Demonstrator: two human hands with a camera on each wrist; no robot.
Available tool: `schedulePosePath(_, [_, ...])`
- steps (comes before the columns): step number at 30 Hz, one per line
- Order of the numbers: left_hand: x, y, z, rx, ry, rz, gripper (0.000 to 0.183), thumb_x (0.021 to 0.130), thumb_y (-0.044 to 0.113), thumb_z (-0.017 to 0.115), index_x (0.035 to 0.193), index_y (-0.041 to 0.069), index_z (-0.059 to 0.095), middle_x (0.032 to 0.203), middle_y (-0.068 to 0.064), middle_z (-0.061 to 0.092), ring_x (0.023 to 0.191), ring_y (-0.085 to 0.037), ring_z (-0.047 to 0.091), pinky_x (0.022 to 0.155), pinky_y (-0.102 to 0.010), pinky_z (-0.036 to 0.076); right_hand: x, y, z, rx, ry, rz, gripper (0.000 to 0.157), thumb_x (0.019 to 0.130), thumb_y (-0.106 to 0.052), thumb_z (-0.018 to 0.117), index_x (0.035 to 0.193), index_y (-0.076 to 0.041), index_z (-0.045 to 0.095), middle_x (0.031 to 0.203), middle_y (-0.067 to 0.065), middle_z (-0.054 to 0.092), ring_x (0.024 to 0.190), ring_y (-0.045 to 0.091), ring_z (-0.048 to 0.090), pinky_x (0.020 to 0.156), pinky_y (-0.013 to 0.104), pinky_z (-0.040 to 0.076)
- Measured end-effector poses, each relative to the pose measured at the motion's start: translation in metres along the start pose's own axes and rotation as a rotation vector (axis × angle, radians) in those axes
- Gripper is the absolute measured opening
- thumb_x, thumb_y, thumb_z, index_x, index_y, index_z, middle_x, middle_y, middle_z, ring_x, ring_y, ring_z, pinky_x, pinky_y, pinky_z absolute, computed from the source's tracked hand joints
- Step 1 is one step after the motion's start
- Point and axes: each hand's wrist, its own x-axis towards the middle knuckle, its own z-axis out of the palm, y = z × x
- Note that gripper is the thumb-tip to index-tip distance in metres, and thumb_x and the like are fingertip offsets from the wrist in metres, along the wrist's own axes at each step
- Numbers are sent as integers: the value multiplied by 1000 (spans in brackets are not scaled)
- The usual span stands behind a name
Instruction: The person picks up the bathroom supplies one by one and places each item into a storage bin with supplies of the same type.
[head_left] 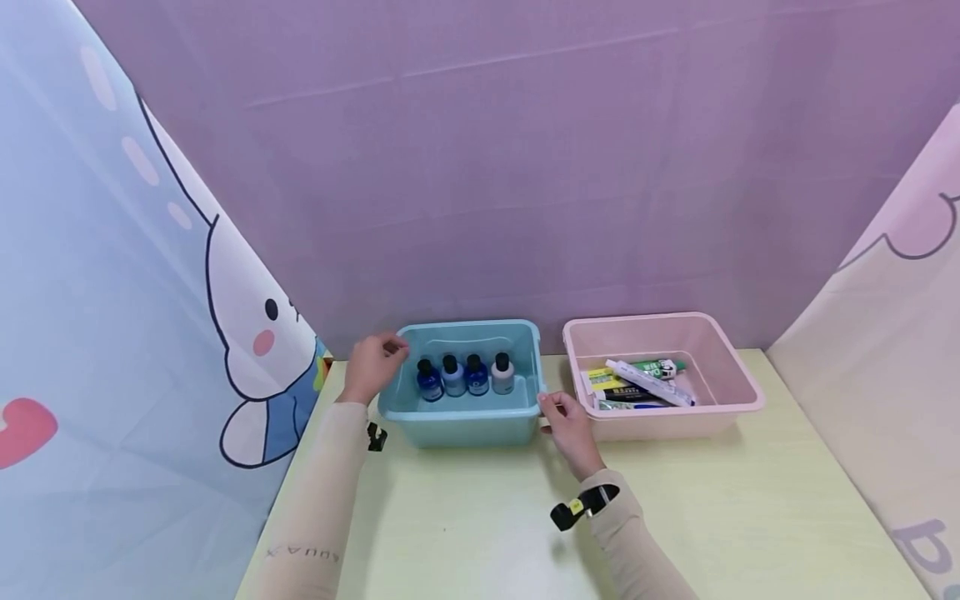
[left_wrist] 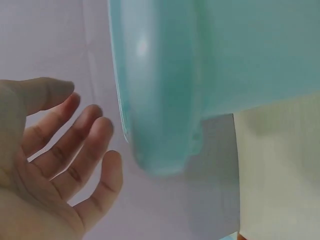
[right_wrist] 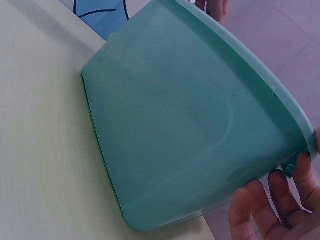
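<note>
A blue-green plastic basin (head_left: 465,429) stands on the table with several small black-capped bottles upright in it; two are dark blue, one is lighter blue (head_left: 453,379) and one is whitish (head_left: 503,377). My right hand (head_left: 570,429) grips the basin's near right corner, thumb at the rim and fingers (right_wrist: 255,200) beneath it. Beside the basin's left rim is my left hand (head_left: 371,367). In the left wrist view, a gap separates its loosely bent fingers (left_wrist: 95,135) from the rim, and nothing is held.
To the right stands a pink basin (head_left: 667,427) holding several tubes, among them a white one (head_left: 651,383) lying across the others. A purple cloth (head_left: 510,167) hangs behind the pale table (head_left: 480,525). Printed cloths (head_left: 112,292) flank both sides.
</note>
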Motion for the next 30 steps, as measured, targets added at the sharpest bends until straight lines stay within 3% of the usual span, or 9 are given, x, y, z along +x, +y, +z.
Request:
schedulePosePath(10, [-31,-16,6,-180,192,-66,23,102,25,63,117,9,70,115,-11,70,101,-29,63,87,-44,56,-2,-1,2,-12,1,-5,33,105,-35,57,106,-3,61,109,10,61,106,27,59,95,50,56])
schedulePosePath(21, [-61,-23,29,-311,320,-168,23,103,25,63,120,10,67,123,-10,62,110,-29,61,94,-48,55,-1,0,1,-16,1,5,37,105,-39,56,110,-2,61,114,14,61,114,33,58,96,49,56])
schedulePosePath(30, [-82,-23,52,-384,458,-231,15,102,19,63,112,9,68,115,-8,60,104,-24,59,88,-40,52,0,0,0,-15,0,13,37,105,-40,56,111,-4,61,117,13,62,119,37,58,96,45,57])
